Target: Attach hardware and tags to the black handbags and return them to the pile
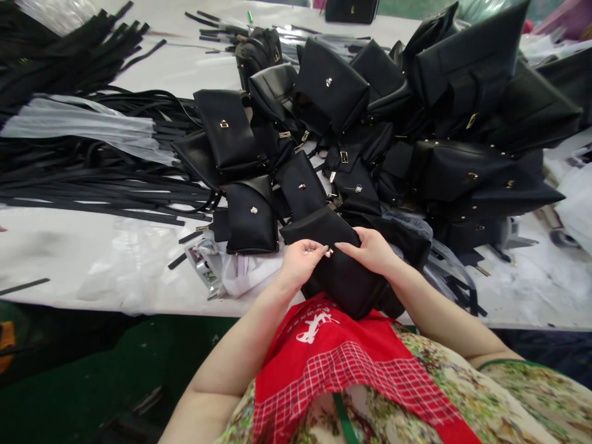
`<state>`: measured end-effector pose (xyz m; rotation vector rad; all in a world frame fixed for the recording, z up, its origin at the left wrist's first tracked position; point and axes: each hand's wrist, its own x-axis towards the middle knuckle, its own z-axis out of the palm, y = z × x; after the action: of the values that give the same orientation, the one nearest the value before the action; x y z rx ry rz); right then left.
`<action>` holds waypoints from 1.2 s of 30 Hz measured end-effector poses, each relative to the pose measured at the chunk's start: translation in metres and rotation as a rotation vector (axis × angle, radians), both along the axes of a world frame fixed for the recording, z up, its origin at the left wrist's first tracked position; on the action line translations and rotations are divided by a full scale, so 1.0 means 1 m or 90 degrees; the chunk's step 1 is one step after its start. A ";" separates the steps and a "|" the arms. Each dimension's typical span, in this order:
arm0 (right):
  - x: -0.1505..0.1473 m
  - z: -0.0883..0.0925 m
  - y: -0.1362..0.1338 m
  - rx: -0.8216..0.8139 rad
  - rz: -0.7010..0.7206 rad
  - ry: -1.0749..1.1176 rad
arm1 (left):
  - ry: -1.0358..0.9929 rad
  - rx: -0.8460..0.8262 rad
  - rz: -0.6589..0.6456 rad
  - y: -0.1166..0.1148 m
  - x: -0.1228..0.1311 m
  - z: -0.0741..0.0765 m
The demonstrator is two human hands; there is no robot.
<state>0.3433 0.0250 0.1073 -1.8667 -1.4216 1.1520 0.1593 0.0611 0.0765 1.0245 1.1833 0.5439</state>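
A black handbag lies at the table's front edge against the red apron, its flap towards me. On it sits a small shiny metal clasp. My left hand is closed, thumb and curled fingers pinching at the clasp's left side. With its thumb on the front and its fingers behind the upper right edge, my right hand grips the bag. Just left of it stands another black bag with a metal clasp. A further black bag leans right behind the held one.
Many black bags are heaped across the table's middle and right. Bundles of black straps, partly under a clear plastic sheet, cover the left. A metal device stands near the front edge of the white table.
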 end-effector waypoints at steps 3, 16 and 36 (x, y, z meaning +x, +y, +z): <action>-0.002 -0.001 0.000 0.009 0.007 -0.044 | 0.016 0.051 0.040 -0.003 0.001 -0.001; -0.039 0.065 -0.044 0.359 0.239 -0.433 | -0.488 -0.201 -0.112 -0.012 -0.114 0.063; 0.003 -0.063 0.006 0.003 0.378 -0.459 | -0.210 -0.151 0.139 -0.014 -0.119 0.004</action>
<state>0.3466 0.0305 0.0448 -2.0151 -2.4915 0.7040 0.0407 0.0469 0.0806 0.5797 1.0388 0.6960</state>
